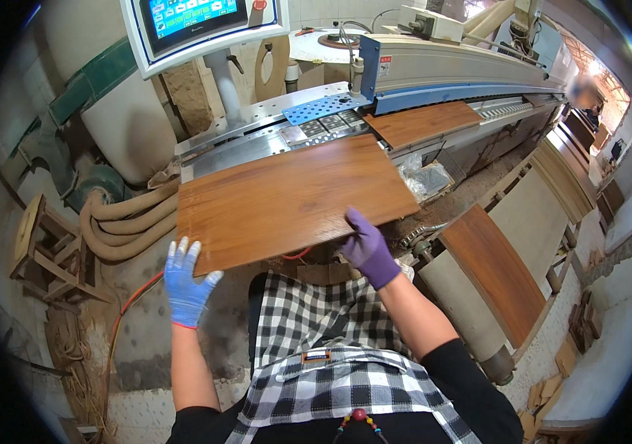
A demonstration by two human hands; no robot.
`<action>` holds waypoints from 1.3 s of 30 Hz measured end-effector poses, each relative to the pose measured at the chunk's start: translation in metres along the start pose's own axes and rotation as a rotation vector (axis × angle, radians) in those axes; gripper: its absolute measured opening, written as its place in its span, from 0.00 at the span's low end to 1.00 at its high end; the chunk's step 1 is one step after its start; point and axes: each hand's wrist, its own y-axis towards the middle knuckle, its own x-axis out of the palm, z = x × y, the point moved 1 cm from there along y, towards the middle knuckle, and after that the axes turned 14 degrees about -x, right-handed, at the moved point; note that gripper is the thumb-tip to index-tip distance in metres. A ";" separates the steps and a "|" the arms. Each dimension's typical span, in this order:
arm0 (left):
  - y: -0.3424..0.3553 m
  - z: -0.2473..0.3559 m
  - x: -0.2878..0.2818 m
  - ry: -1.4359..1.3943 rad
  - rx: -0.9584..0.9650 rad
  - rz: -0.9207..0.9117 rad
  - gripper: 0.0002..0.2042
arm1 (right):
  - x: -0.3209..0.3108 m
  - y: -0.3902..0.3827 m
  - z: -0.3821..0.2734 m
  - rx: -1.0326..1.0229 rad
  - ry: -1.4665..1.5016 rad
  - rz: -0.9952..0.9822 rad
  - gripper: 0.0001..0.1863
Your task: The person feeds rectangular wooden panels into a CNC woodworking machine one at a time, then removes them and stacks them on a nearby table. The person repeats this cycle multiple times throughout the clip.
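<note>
A wood-grain board [286, 200] lies tilted across the near end of a long machine with a blue-edged beam [464, 78]. My right hand [370, 250], in a purple glove, grips its near edge toward the right, thumb on top and fingers hidden beneath. In a blue glove with pale fingertips, my left hand [188, 285] is at the near left corner; its fingers are stretched out and the thumb stands apart. Past the far right corner, a second brown board [427, 124] sits under the beam on the machine's track.
A control screen [194, 15] stands at the upper left. Ribbed hoses [127, 226] and a wooden stool [53, 255] are at the left. To the right, another brown board [497, 277] rests on a conveyor with a roller [460, 303]. A blurred person [583, 92] is far back.
</note>
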 end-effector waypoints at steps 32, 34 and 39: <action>0.086 0.008 0.052 0.077 -0.197 0.096 0.36 | -0.303 -0.231 -0.159 -0.326 -0.094 1.059 0.43; 0.086 0.010 0.051 0.080 -0.199 0.089 0.36 | -0.297 -0.242 -0.143 -0.444 -0.094 1.059 0.44; 0.086 0.012 0.046 0.095 -0.217 0.053 0.36 | -0.279 -0.254 -0.105 -0.513 -0.005 1.161 0.50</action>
